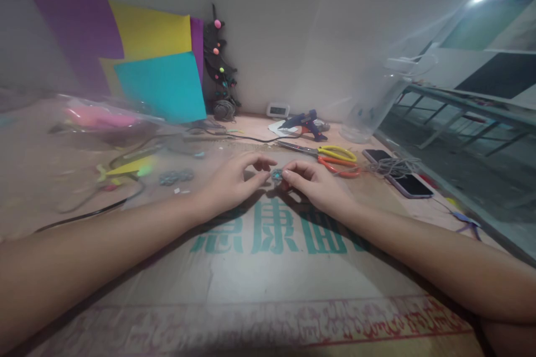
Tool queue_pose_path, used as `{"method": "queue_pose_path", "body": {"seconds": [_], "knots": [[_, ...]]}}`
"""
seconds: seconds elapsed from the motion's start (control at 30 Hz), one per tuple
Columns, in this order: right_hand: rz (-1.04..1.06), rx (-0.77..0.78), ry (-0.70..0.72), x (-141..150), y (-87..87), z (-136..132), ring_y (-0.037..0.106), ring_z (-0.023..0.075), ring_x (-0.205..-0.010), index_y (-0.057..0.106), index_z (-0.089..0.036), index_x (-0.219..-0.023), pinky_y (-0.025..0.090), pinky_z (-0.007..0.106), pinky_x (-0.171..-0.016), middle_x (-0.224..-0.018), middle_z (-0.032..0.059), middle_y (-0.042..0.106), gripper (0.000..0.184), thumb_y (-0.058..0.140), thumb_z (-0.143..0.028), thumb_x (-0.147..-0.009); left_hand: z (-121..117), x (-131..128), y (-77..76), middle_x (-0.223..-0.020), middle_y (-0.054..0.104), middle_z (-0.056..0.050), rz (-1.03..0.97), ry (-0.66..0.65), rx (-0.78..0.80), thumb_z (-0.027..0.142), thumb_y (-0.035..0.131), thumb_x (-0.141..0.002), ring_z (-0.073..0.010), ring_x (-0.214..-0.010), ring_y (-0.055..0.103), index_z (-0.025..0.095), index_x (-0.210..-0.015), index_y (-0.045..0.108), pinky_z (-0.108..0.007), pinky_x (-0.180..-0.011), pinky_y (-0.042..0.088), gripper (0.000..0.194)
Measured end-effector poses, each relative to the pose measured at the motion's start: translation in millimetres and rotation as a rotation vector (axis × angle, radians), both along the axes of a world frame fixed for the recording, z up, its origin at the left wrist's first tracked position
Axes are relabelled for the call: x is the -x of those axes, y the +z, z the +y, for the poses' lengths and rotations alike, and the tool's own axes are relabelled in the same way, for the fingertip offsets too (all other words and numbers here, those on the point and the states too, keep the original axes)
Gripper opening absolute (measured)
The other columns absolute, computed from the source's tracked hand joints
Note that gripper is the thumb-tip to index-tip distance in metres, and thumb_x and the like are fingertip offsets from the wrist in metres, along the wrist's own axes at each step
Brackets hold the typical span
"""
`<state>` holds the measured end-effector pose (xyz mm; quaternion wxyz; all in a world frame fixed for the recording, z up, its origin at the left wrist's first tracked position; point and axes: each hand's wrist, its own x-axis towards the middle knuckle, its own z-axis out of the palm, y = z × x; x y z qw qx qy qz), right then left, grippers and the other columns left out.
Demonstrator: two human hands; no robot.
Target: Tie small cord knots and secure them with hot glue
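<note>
In the head view my right hand (312, 178) pinches a small grey flower-shaped piece (277, 175) with a teal centre between thumb and fingertips. Just left of it is my left hand (247, 178), its thumb and fingers apart. The left thumb tip lies close to the piece; whether it touches I cannot tell. Beyond my left wrist, similar small grey pieces (170, 178) rest on the table, with tiny white bits (177, 191) beside them. Scissors (322, 155) with yellow and orange handles lie just past my right hand.
A blue glue gun (307, 122) and a small white clock (278, 110) stand at the back. To the right are a clear plastic jug (371, 106), phones (409, 184) and a tangled cable (393, 166). Coloured sheets (163, 86) and a decorated dark ornament (220, 67) are against the wall.
</note>
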<state>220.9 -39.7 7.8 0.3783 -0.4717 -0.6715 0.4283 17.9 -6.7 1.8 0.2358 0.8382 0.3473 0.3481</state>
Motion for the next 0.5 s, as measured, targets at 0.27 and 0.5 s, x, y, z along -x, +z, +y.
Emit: {"method": "queue_pose_path", "body": {"seconds": [0.27, 0.5], "knots": [[-0.015, 0.072, 0.020, 0.9, -1.4, 0.5, 0.043, 0.0057, -0.046, 0.057, -0.016, -0.079, 0.034, 0.018, -0.039, -0.070, -0.0012, 0.060, 0.029, 0.059, -0.044, -0.085, 1.7, 0.5, -1.9, -0.102, 0.069, -0.002, 0.007, -0.120, -0.129, 0.025, 0.056, -0.088, -0.0180, -0.100, 0.061, 0.023, -0.102, 0.069, -0.031, -0.090, 0.045, 0.019], [0.008, -0.059, -0.050, 1.5, 1.4, -2.6, 0.053, 0.0077, -0.056, 0.057, -0.017, -0.086, 0.039, 0.017, -0.045, -0.070, -0.0017, 0.059, 0.027, 0.050, -0.043, -0.091, -0.4, -1.3, 2.2, -0.086, 0.072, -0.002, -0.017, -0.030, 0.193, 0.042, 0.055, -0.088, -0.0176, -0.079, 0.065, 0.018, -0.087, 0.067, -0.028, -0.072, 0.049, 0.026]]}}
